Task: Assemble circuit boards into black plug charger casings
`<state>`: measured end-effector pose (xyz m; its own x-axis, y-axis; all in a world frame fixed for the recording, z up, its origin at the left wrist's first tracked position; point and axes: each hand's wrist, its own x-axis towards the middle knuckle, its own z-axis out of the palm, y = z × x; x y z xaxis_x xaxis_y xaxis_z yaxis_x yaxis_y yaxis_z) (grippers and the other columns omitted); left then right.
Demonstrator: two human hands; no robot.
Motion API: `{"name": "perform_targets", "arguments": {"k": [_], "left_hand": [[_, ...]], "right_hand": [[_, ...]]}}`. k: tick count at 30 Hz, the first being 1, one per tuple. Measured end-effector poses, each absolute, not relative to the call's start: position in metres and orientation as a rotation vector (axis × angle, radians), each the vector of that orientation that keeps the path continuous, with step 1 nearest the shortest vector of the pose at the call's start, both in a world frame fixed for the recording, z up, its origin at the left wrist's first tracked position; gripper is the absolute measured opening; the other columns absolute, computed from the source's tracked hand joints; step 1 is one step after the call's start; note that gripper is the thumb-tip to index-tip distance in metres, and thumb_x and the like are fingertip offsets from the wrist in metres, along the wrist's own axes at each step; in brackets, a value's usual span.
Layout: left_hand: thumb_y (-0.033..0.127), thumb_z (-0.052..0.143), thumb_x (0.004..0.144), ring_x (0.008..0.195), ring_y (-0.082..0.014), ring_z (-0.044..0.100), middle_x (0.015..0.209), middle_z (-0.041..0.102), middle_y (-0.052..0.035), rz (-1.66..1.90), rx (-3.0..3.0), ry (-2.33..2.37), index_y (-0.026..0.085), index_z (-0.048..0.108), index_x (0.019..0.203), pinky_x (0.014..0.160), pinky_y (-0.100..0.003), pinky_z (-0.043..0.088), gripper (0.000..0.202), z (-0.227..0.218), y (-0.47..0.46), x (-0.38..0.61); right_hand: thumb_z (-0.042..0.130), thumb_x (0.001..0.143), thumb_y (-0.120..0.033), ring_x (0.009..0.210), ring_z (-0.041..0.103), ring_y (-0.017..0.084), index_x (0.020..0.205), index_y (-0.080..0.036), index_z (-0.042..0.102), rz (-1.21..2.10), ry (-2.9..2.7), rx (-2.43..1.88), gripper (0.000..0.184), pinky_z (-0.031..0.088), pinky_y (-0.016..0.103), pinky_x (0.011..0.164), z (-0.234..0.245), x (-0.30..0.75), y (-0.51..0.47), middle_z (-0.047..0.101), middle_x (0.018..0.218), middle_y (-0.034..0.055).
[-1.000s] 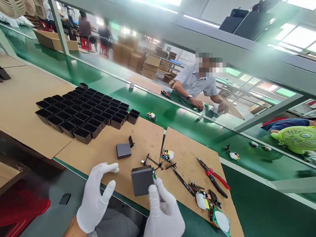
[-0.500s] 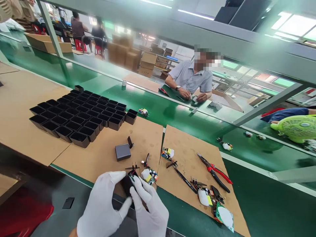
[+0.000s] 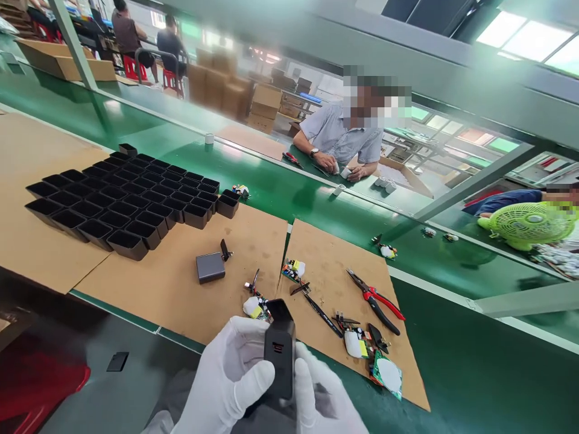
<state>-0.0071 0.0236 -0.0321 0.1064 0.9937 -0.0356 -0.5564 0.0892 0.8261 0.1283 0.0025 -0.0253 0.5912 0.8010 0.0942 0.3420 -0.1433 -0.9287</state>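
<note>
Black case point(image 3: 279, 367) is held upright in front of the body, over the near edge of the bench, a slotted narrow face turned to the camera. It is gripped from both sides: by the left hand point(image 3: 230, 374), thumb on the near side and fingers curled partly closed behind, and by the right hand point(image 3: 328, 392), fingers pressed along the other side. Whether a board is fully seated inside cannot be told.

Just beyond, a white-topped board point(image 3: 254, 307) is left loose, outside any case. To the right, a disc-topped board point(image 3: 388, 375) and a yellow-marked board point(image 3: 355, 345) are also uncased, with tweezers point(image 3: 323, 316) and red-handled pliers point(image 3: 375, 301) laid near them. One grey box point(image 3: 210, 267) is seen closed on the cardboard, a black plug piece point(image 3: 225, 250) at its corner; judged further along than the rest.

Farther off, rows of open-topped cases point(image 3: 129, 205) are grouped, so much appears left undone. Past them, a small board point(image 3: 241, 191) is seen on the green surface point(image 3: 280, 181).
</note>
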Motion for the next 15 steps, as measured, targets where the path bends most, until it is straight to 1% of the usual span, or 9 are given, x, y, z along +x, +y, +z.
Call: {"name": "perform_targets", "arguments": {"k": [1, 2, 3, 5, 6, 8, 10, 13, 15], "left_hand": [[0.050, 0.084, 0.084, 0.100, -0.0291, 0.080, 0.112, 0.081, -0.0134, 1.343, 0.759, 0.758, 0.022, 0.062, 0.117, 0.092, -0.043, 0.066, 0.049, -0.030, 0.021, -0.007], [0.048, 0.085, 0.083, 0.100, -0.0293, 0.080, 0.110, 0.081, -0.0131, 1.365, 0.760, 0.788, 0.022, 0.062, 0.117, 0.091, -0.042, 0.066, 0.049, -0.028, 0.018, -0.007], [0.046, 0.086, 0.082, 0.100, -0.0294, 0.080, 0.108, 0.081, -0.0128, 1.382, 0.761, 0.817, 0.022, 0.061, 0.117, 0.090, -0.041, 0.067, 0.049, -0.026, 0.015, -0.007], [0.042, 0.085, 0.083, 0.101, -0.0286, 0.080, 0.109, 0.080, -0.0124, 1.376, 0.760, 0.876, 0.022, 0.061, 0.119, 0.090, -0.040, 0.067, 0.047, -0.024, 0.010, -0.009], [0.040, 0.085, 0.083, 0.100, -0.0283, 0.080, 0.109, 0.080, -0.0121, 1.370, 0.769, 0.894, 0.022, 0.062, 0.119, 0.089, -0.040, 0.067, 0.046, -0.022, 0.008, -0.010], [0.040, 0.086, 0.081, 0.100, -0.0289, 0.080, 0.109, 0.080, -0.0121, 1.369, 0.788, 0.914, 0.022, 0.063, 0.116, 0.087, -0.040, 0.068, 0.046, -0.016, 0.005, -0.011], [0.043, 0.087, 0.077, 0.098, -0.0292, 0.079, 0.106, 0.080, -0.0119, 1.378, 0.745, 0.952, 0.021, 0.064, 0.113, 0.086, -0.040, 0.068, 0.048, -0.008, 0.002, -0.010], [0.043, 0.091, 0.072, 0.096, -0.0267, 0.078, 0.102, 0.079, -0.0102, 1.405, 0.584, 1.017, 0.019, 0.067, 0.109, 0.084, -0.036, 0.066, 0.050, 0.006, 0.000, -0.007], [0.044, 0.094, 0.067, 0.093, -0.0249, 0.077, 0.100, 0.079, -0.0091, 1.422, 0.496, 1.006, 0.019, 0.068, 0.107, 0.080, -0.033, 0.066, 0.053, 0.012, 0.000, -0.005]], "right_hand": [[0.077, 0.089, -0.060, 0.066, 0.073, 0.023, 0.101, -0.020, 0.083, 0.342, -1.017, -1.766, 0.042, 0.054, 0.031, 0.060, -0.024, 0.141, 0.010, 0.077, 0.071, 0.0030], [0.075, 0.093, -0.057, 0.061, 0.070, 0.021, 0.103, -0.021, 0.084, 0.186, -1.087, -1.792, 0.039, 0.053, 0.032, 0.063, -0.023, 0.155, 0.020, 0.078, 0.072, 0.0033], [0.070, 0.097, -0.054, 0.065, 0.070, 0.021, 0.104, -0.021, 0.084, 0.027, -1.210, -1.807, 0.037, 0.053, 0.033, 0.067, -0.023, 0.169, 0.032, 0.079, 0.076, 0.0050], [0.059, 0.103, -0.050, 0.084, 0.074, 0.026, 0.110, -0.018, 0.082, -0.245, -1.647, -1.784, 0.040, 0.050, 0.038, 0.078, -0.025, 0.195, 0.061, 0.081, 0.096, 0.0118], [0.053, 0.106, -0.044, 0.097, 0.074, 0.030, 0.115, -0.015, 0.081, -0.338, -1.839, -1.792, 0.041, 0.048, 0.040, 0.084, -0.028, 0.205, 0.075, 0.081, 0.108, 0.0157], [0.051, 0.106, -0.035, 0.116, 0.069, 0.035, 0.117, -0.015, 0.080, -0.418, -2.009, -1.830, 0.038, 0.043, 0.044, 0.092, -0.034, 0.217, 0.097, 0.079, 0.121, 0.0170], [0.053, 0.105, -0.031, 0.121, 0.067, 0.035, 0.110, -0.018, 0.082, -0.399, -2.054, -1.843, 0.032, 0.039, 0.045, 0.094, -0.041, 0.221, 0.109, 0.080, 0.119, 0.0140], [0.056, 0.103, -0.031, 0.108, 0.071, 0.031, 0.094, -0.020, 0.081, -0.337, -2.057, -1.833, 0.029, 0.037, 0.043, 0.090, -0.049, 0.221, 0.113, 0.082, 0.105, 0.0105], [0.056, 0.103, -0.034, 0.099, 0.071, 0.030, 0.089, -0.020, 0.078, -0.297, -2.052, -1.817, 0.029, 0.037, 0.043, 0.087, -0.050, 0.221, 0.110, 0.081, 0.098, 0.0104]]}}
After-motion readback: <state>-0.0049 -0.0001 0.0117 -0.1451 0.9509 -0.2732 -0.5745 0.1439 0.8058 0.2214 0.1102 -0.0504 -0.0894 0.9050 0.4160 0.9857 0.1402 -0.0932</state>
